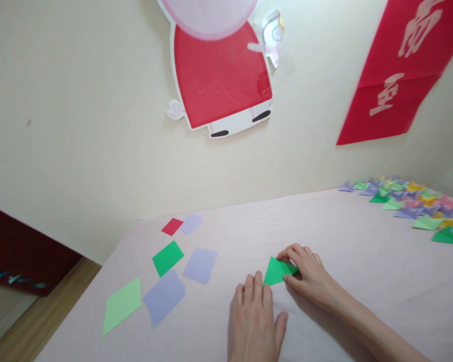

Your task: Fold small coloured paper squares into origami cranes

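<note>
A green piece of paper (276,272), folded to a triangle, lies on the pale cloth-covered surface (226,332). My right hand (307,274) grips its right side, thumb at the near edge and fingers at the far edge. Flat on the cloth, my left hand (253,317) has its fingers stretched out, with the fingertips at the paper's left corner. Part of the paper's right end is hidden by the right hand.
To the left lie loose paper sheets: red (172,227), dark green (168,258), light green (123,305) and several lilac (201,265). Many folded paper pieces (415,201) stand in rows at the far right. Behind rises a wall (98,125) with a cartoon sticker (222,75) and red banner (392,80).
</note>
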Motion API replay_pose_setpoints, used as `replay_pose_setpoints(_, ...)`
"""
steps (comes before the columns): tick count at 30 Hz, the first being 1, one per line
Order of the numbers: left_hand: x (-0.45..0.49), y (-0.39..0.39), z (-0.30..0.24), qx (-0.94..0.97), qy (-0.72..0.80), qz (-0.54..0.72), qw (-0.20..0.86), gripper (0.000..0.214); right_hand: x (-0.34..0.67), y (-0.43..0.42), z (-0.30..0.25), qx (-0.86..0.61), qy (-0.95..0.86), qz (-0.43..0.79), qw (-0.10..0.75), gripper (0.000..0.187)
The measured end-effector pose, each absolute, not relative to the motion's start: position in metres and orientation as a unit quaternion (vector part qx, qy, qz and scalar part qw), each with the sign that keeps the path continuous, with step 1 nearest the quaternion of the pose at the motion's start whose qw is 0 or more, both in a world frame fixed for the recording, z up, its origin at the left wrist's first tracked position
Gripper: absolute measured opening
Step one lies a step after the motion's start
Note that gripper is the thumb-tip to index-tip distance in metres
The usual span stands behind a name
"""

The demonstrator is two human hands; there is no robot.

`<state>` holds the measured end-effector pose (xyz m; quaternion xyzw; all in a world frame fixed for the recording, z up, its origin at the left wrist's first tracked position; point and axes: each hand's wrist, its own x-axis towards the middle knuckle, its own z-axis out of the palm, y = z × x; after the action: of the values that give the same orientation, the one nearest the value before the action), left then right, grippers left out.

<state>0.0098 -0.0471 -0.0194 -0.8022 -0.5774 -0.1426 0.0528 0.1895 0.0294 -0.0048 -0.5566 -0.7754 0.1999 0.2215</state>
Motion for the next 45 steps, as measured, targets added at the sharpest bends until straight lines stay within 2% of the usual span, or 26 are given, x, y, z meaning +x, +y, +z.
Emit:
replay_pose_setpoints(7,-0.001,-0.051,-0.021,-0.81,-0.569,-0.115,0.081,0.04,0.218,0.035,-0.009,-0.574,-0.757,0.222,0.221,0.04)
replay_pose_setpoints(14,-0.007,-0.054,-0.036,-0.808,-0.561,-0.165,0.078,0.041,0.227,0.035,-0.012,-0.527,-0.747,0.282,0.291,0.04)
replay_pose_setpoints(16,-0.004,-0.053,-0.036,-0.794,-0.572,-0.2,0.057,0.051,0.215,0.032,-0.008,-0.518,-0.754,0.282,0.291,0.037)
replay_pose_setpoints(19,-0.001,-0.052,-0.027,-0.79,-0.566,-0.234,0.006,0.079,0.195,0.028,-0.001,-0.504,-0.78,0.259,0.266,0.045)
replay_pose_setpoints(21,0.0,-0.051,-0.019,-0.797,-0.551,-0.247,-0.027,0.092,0.186,0.026,0.003,-0.48,-0.798,0.254,0.262,0.043)
replay_pose_setpoints(28,-0.002,-0.049,-0.019,-0.823,-0.525,-0.206,-0.059,0.11,0.186,0.024,0.008,-0.375,-0.863,0.214,0.263,0.034)
replay_pose_setpoints(33,-0.004,-0.047,-0.029,-0.858,-0.487,-0.151,-0.062,0.1,0.204,0.027,0.015,-0.373,-0.871,0.205,0.244,0.018)
replay_pose_setpoints(37,-0.004,-0.049,-0.035,-0.862,-0.48,-0.155,-0.053,0.1,0.218,0.031,0.014,-0.374,-0.848,0.292,0.236,0.011)
replay_pose_setpoints(40,-0.005,-0.051,-0.038,-0.866,-0.475,-0.15,-0.045,0.097,0.217,0.035,0.009,-0.426,-0.801,0.337,0.254,0.011)
replay_pose_setpoints(45,-0.004,-0.054,-0.039,-0.847,-0.502,-0.176,-0.006,0.091,0.198,0.046,0.008,-0.506,-0.755,0.337,0.247,0.012)
